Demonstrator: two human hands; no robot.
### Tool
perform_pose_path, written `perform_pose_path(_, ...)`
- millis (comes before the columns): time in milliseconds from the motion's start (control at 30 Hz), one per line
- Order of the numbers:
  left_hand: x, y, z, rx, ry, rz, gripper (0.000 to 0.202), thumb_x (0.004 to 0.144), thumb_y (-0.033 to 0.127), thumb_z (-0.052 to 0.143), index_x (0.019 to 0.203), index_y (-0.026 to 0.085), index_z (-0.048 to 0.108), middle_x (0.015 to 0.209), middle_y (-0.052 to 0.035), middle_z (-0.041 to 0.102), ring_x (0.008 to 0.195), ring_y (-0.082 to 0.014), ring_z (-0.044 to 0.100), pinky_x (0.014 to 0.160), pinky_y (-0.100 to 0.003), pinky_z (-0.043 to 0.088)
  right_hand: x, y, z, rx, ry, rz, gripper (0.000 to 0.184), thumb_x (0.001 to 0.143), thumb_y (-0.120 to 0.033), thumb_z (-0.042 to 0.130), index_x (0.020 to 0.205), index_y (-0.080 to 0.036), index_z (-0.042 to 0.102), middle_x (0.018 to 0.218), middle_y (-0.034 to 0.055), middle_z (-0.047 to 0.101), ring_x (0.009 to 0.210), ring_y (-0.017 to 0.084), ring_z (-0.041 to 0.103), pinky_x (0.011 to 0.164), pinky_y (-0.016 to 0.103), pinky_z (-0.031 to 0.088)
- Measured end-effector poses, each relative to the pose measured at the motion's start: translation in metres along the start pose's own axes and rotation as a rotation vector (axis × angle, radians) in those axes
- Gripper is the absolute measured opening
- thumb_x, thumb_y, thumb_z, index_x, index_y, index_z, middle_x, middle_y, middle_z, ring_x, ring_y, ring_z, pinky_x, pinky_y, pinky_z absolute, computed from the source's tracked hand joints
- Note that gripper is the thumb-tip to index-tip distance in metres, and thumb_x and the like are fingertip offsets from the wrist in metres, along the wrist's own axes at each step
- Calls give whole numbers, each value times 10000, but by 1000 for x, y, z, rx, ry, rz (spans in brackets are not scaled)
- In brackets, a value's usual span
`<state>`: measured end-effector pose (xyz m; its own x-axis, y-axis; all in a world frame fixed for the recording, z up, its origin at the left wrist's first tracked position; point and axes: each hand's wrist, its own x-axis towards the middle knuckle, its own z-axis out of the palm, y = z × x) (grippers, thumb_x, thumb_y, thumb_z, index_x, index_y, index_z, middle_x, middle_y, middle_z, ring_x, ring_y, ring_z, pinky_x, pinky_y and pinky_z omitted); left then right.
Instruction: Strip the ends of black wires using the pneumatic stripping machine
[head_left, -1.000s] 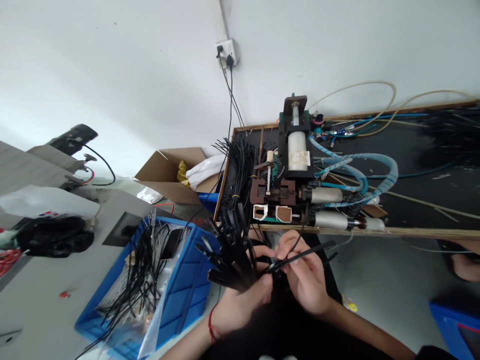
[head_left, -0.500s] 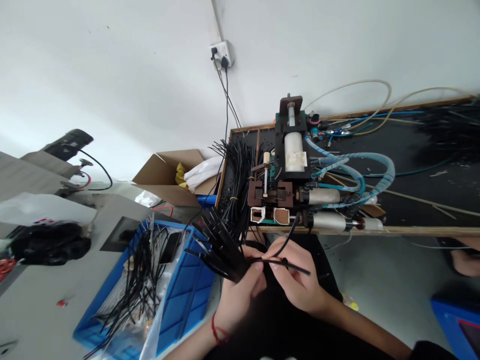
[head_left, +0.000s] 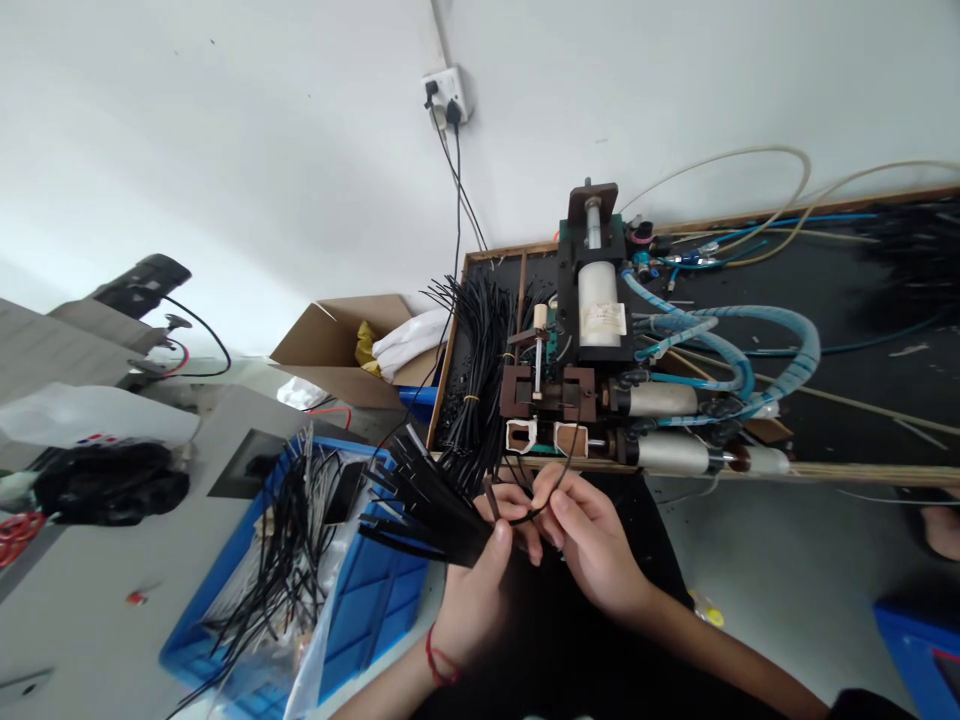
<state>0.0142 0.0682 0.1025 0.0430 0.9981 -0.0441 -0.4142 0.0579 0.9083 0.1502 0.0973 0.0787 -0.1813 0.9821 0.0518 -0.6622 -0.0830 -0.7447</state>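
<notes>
A fanned bundle of black cables, some with pale tips, sticks out to the left of my left hand, whose fingers and thumb are closed round it. A red string circles that wrist. Close beside it, my right hand pinches a single thin black cable between thumb and fingers. This cable curves up from the pinch, and its lower part runs across to my left hand. Just beyond the hands stands a pneumatic machine with brown clamp blocks and metal cylinders.
More black cables lie tied on the bench left of the machine. A blue crate holding cables and plastic stands at lower left. Behind it is a cardboard box. Blue air hoses loop to the right.
The single cable my right hand holds has turned: its end pointing right is gone from there, and a thin length now rises above my fingers. My left hand keeps the bundle.
</notes>
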Motion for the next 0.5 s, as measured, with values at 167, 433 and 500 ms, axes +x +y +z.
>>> perform_pose_path(167,-1,-2,-9,39,-115,-13,201,1066,401,622,988,225,680,1013,-23,654,641,-103,572,683,-306,443,9,-3,4,189,61,136,244,1044,-413,670,907,-212,688,550,-73,434,513,110,327,548,228,330)
perform_pose_path(433,4,4,1,85,-137,-122,319,1022,507,668,925,206,625,670,29,560,561,-124,489,628,-301,395,15,4,-1,284,18,261,377,980,-566,712,872,-247,541,466,-131,267,439,104,160,479,215,262)
perform_pose_path(500,3,5,1,136,-151,-139,336,1023,522,658,917,205,620,664,24,559,598,-145,519,659,-312,419,14,6,-4,275,24,275,386,972,-563,718,854,-248,529,474,-129,257,444,103,158,486,215,265)
